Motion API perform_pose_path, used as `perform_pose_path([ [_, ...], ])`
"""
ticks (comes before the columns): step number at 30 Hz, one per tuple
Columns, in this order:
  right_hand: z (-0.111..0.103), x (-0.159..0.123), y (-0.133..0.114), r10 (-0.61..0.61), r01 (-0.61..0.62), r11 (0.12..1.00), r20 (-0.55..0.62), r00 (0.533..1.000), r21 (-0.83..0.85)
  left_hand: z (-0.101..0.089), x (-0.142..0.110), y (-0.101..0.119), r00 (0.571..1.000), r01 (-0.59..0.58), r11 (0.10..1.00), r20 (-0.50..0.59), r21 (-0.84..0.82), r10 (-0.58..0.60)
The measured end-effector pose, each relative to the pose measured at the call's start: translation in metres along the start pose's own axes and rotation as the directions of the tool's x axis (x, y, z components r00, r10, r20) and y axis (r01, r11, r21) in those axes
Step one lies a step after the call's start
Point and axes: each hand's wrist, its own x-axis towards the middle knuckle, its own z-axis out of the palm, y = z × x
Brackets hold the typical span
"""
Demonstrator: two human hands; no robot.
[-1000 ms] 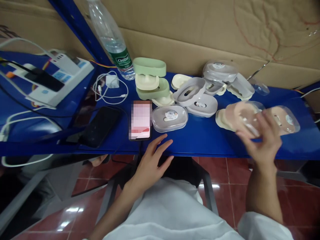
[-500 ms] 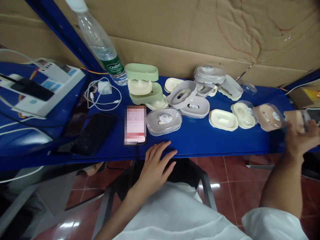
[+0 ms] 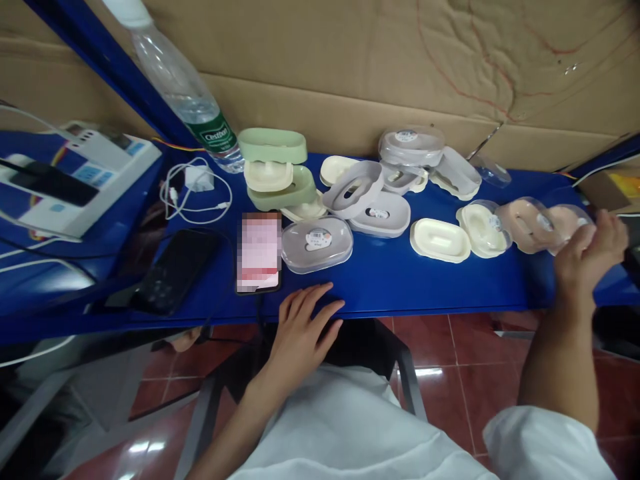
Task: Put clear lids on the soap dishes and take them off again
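My left hand (image 3: 306,327) lies at the front edge of the blue table (image 3: 380,283), fingers spread and holding nothing. Just beyond it sits a grey soap box (image 3: 316,245) under a clear lid with a label. At the far right, my right hand (image 3: 589,252) is against a pink soap box (image 3: 565,223), its fingers stretched out and apart; it partly hides the box. Another pink soap box (image 3: 527,223) with a clear cover stands directly to the left. Beside that are a cream soap box (image 3: 484,227) and a shallow cream tray (image 3: 440,240).
Green soap box parts (image 3: 273,145) and grey ones (image 3: 354,190) are heaped along the back. A phone (image 3: 259,253) with a lit screen, a dark phone (image 3: 175,270), a coiled white cable (image 3: 195,193), a water bottle (image 3: 185,93) and a power strip (image 3: 115,180) occupy the left.
My right hand has brought the pink soap box left, down beside the other pink one, and its fingers have opened. My left hand stays at the edge; the view has shifted slightly.
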Motion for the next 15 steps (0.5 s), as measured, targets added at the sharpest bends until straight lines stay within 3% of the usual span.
perform_pose_path([
  [4, -0.024, -0.015, -0.106, -0.150, 0.121, 0.976, 0.159, 0.976, 0.180, 0.001, 0.002, 0.001, 1.000, 0.003, 1.000, -0.010, -0.005, -0.003],
  [7, -0.032, -0.027, -0.170, -0.201, 0.147, 0.970, 0.301, 0.932, 0.194, 0.002, 0.003, 0.001, 1.000, -0.002, 1.000, -0.021, -0.005, 0.002],
  [11, -0.042, -0.043, -0.210, -0.302, 0.189, 0.943, 0.463, 0.833, 0.275, 0.002, 0.002, 0.000, 1.000, -0.015, 1.000, -0.020, -0.006, 0.015],
  [15, -0.061, -0.046, -0.232, -0.431, 0.196, 0.868, 0.496, 0.754, 0.456, 0.002, 0.000, -0.001, 1.000, -0.017, 1.000, -0.022, -0.015, 0.016],
])
